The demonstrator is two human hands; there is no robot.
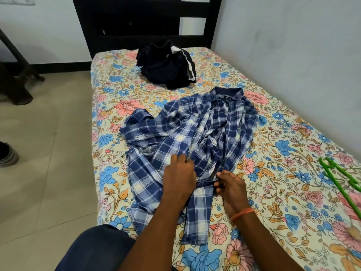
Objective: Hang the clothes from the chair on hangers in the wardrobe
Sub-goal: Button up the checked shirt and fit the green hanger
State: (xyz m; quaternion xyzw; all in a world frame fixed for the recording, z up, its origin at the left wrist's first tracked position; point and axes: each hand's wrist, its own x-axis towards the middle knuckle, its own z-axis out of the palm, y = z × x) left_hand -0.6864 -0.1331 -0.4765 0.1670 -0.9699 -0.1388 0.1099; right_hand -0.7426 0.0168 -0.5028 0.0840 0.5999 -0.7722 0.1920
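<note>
we have the blue plaid shirt (195,137) spread face up on the flowered bedsheet (283,133), collar toward the headboard and hem toward us. it looks light, soft and limp, so we judge it will sag and bunch wherever we lift it; the collar and shoulder seams are the firmest places to hold, and the hanger should go in there. our left hand (178,178) lies on the lower front of the shirt with its fingers curled into a fold of the cloth. just beside it, our right hand (230,187) pinches the edge of the front placket near the hem. the two hands are close together but not touching, both at the shirt's near end, well away from the collar. a dark heap of clothes (168,65) waits further up the bed, apart from the shirt. the green hanger (340,179) lies on the sheet off to our right, out of either hand's hold
</note>
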